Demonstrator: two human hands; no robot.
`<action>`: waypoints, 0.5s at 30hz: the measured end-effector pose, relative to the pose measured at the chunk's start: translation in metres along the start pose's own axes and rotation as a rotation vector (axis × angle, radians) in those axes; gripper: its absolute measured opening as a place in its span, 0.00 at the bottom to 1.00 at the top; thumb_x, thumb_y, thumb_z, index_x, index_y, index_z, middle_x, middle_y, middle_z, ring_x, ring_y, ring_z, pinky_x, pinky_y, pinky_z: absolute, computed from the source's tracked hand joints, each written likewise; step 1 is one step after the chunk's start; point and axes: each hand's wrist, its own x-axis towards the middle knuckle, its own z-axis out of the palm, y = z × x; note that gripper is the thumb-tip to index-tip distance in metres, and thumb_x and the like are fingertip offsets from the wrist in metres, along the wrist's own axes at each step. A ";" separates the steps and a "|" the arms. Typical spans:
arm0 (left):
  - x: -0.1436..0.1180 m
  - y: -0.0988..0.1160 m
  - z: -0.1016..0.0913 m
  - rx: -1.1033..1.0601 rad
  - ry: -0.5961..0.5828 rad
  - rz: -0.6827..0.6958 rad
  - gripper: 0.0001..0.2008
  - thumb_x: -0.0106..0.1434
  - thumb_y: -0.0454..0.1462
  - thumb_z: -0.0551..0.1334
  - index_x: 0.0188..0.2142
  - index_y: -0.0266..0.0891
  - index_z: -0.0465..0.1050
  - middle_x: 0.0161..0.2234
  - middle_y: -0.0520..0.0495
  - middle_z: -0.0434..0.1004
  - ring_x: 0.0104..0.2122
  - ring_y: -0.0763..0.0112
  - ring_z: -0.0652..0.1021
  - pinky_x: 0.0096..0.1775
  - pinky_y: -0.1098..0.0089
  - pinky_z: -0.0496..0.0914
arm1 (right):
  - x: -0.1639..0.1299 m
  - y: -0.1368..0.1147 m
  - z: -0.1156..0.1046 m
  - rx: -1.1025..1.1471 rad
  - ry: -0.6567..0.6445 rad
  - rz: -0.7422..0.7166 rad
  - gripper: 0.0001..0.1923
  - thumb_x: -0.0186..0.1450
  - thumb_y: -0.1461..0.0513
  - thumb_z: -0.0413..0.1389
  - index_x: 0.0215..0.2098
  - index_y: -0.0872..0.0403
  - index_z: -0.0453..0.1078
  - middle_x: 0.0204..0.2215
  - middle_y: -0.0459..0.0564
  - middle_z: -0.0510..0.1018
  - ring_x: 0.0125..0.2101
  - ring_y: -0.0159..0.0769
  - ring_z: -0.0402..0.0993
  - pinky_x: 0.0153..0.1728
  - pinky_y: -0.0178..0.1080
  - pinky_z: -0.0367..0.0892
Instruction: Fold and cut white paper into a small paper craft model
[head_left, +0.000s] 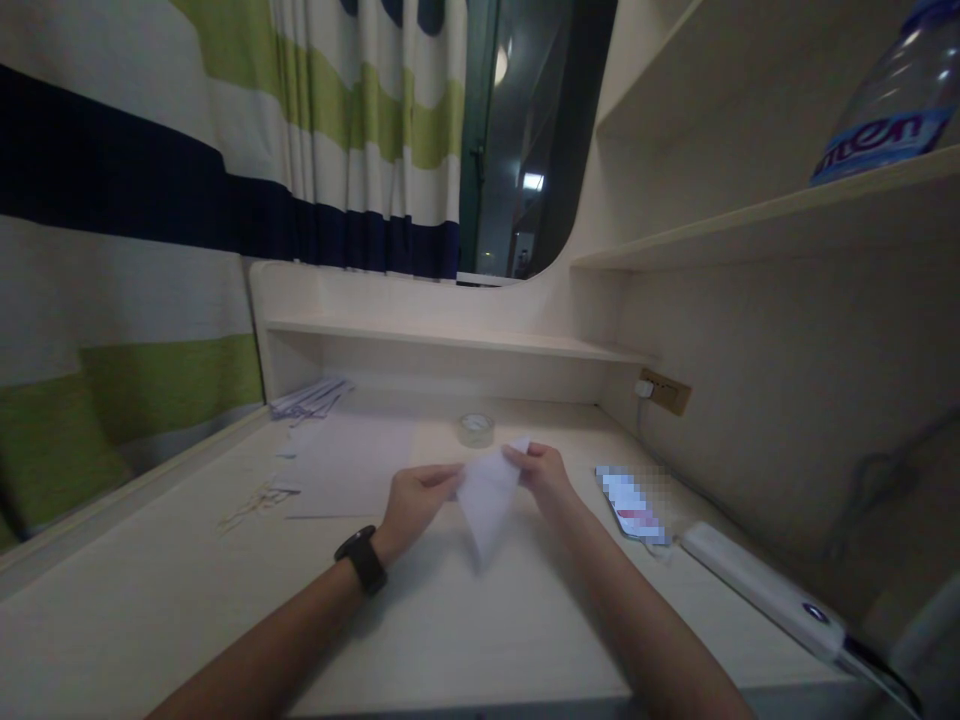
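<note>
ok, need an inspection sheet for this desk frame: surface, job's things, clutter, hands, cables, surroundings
surface: pale wooden desk, dim light.
job's things: folded white paper, pointed end toward the camera, held above the desk.
clutter: tape roll, flat sheet, paper scraps, paper stack, phone, white power bank.
hands: left hand and right hand each pinch an edge of the paper; watch on left wrist.
cables: plug in wall socket; cable at power bank's near end.
surroundings: striped curtain, shelves, water bottle on upper shelf.
</note>
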 end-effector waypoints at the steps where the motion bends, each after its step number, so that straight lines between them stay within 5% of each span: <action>1: 0.000 0.001 0.000 0.007 -0.002 0.000 0.14 0.53 0.41 0.66 0.37 0.35 0.78 0.36 0.42 0.80 0.33 0.61 0.79 0.36 0.65 0.75 | 0.000 -0.001 -0.001 0.022 0.011 -0.002 0.16 0.43 0.57 0.68 0.24 0.60 0.72 0.24 0.52 0.77 0.25 0.36 0.72 0.29 0.37 0.68; 15: 0.000 0.002 0.001 0.021 -0.003 -0.036 0.15 0.52 0.41 0.67 0.36 0.33 0.79 0.35 0.41 0.80 0.32 0.61 0.79 0.34 0.66 0.76 | -0.002 -0.011 -0.001 0.159 0.183 -0.070 0.14 0.43 0.60 0.68 0.18 0.57 0.68 0.17 0.45 0.72 0.19 0.29 0.68 0.22 0.33 0.65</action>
